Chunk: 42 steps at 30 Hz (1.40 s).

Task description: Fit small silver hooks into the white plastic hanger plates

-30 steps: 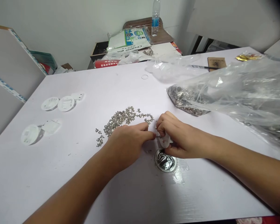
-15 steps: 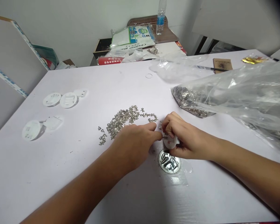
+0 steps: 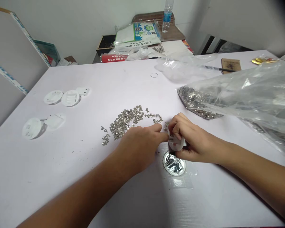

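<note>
right hand [image 3: 192,137] grips white plastic disc [image 3: 176,143]; left hand [image 3: 139,147] reaches it; silver metal clips [image 3: 124,122] lie near

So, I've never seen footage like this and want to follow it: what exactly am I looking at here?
This view comes from a camera worn on a person's head, looking down at their own bare hands; no machine is involved. The right hand pinches a small white plastic piece, and the left hand reaches up to it; anything held there is too small to tell. On the white table lie a scattered heap of small metal fittings, a clear plastic bag holding many more, and white plastic discs to the left.
</note>
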Tool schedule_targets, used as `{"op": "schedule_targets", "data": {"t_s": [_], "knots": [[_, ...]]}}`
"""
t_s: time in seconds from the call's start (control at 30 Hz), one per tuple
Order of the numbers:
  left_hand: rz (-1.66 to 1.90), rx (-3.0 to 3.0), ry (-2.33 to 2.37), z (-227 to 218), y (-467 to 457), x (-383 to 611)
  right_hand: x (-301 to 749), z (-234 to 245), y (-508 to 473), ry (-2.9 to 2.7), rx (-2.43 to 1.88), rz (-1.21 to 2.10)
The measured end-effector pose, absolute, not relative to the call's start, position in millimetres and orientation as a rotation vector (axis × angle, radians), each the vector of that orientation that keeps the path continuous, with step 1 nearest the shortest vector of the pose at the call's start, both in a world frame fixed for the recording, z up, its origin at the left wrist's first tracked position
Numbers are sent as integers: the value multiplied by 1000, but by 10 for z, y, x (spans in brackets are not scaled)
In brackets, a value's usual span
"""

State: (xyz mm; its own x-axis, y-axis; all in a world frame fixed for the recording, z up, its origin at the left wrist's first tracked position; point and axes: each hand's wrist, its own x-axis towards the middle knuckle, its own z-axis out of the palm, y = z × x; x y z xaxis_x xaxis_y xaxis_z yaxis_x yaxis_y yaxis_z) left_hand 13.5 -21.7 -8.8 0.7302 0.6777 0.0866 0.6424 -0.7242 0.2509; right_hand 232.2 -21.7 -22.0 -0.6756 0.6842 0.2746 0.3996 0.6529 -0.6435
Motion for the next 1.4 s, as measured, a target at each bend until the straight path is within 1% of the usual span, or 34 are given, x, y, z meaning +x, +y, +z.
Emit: {"op": "schedule_targets", "data": {"t_s": [0.13, 0.27, 0.33, 0.43, 0.6, 0.73, 0.9, 1.07, 1.27, 1.4], "knots": [[334, 2701, 1032, -106, -176, 44, 2350, -215, -224, -2332, -837, 719], [722, 2367, 1050, -52, -102, 6, 2357, -226, -226, -2093, -890, 691], [853, 2109, 1052, -23, -90, 29, 2331, -219, -237, -1885, -986, 804], [864, 1817, 987, -9, -108, 88, 2247, -179, -270, -1604, -1070, 1023], [871, 1566, 902, -38, -140, 140, 2090, -140, -347, -1437, -1004, 1300], [883, 1595, 830, -55, -127, 127, 2053, -177, -385, -1385, -957, 1452], [923, 1625, 896, -78, -134, 100, 2059, -204, -398, -1340, -947, 1529], [919, 1645, 968, -114, -151, 65, 2070, -215, -425, -1388, -950, 1483], [885, 1705, 1010, -78, -158, 81, 2103, -218, -470, -1542, -1026, 1299], [909, 1834, 1018, -39, -172, 99, 2108, -223, -439, -1576, -1029, 1307]]}}
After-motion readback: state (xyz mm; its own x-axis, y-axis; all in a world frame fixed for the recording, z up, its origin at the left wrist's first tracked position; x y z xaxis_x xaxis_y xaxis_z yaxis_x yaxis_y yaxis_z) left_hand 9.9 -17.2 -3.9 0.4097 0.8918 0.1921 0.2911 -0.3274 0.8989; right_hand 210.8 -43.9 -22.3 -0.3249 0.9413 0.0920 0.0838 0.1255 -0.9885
